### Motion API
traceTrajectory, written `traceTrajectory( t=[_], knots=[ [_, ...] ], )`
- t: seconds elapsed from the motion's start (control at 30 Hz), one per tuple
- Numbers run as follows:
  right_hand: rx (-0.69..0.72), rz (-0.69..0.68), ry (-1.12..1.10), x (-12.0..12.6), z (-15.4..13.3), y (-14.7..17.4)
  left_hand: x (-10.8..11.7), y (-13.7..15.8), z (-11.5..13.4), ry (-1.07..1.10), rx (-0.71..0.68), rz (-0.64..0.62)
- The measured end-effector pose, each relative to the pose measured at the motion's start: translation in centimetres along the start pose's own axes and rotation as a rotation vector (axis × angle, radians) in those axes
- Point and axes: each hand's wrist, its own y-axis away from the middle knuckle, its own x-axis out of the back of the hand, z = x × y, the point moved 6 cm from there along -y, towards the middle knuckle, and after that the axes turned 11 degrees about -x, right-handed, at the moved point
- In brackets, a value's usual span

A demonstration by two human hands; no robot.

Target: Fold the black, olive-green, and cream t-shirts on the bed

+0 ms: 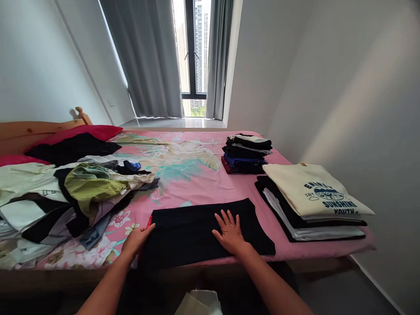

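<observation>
A black garment (pixel 193 234), which looks like a pair of shorts or trousers folded lengthwise, lies flat along the front edge of the bed. Its right end slants and comes to a point near the front. My left hand (pixel 137 239) grips the left end, the thumb on top and the other fingers mostly out of sight. A bit of red shows beside that hand at the garment's edge. Fingers spread, my right hand (pixel 229 232) rests flat on the cloth right of its middle, holding nothing.
A loose heap of clothes (pixel 92 188) covers the left of the bed (pixel 203 183), near a red pillow (pixel 98 130). On the right stand a small folded stack (pixel 246 153) and a larger one topped by a cream printed shirt (pixel 315 188). A wall (pixel 344 109) borders the right.
</observation>
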Motion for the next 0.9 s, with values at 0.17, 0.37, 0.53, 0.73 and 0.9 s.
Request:
traceTrajectory(
  t=[0.17,0.37,0.53,0.73,0.9],
  knots=[
    [-0.040,-0.054,-0.117,1.5,0.8,-0.8,-0.6,-0.1,-0.6,0.047,0.014,-0.051],
    [-0.345,0.073,-0.053,1.8,4.8,-2.5,-0.6,-0.2,-0.4,-0.074,0.063,-0.014],
    [-0.397,0.060,-0.034,1.4,6.4,-3.7,-0.7,-0.3,-0.7,-0.104,0.091,-0.020],
    [-0.460,0.006,-0.023,3.0,6.9,-4.3,-0.7,-0.5,-0.5,-0.052,0.049,-0.045],
    [-0.116,0.225,-0.093,3.6,0.3,-0.9,-0.1,-0.9,-0.2,-0.005,0.016,0.020]
  ],
)
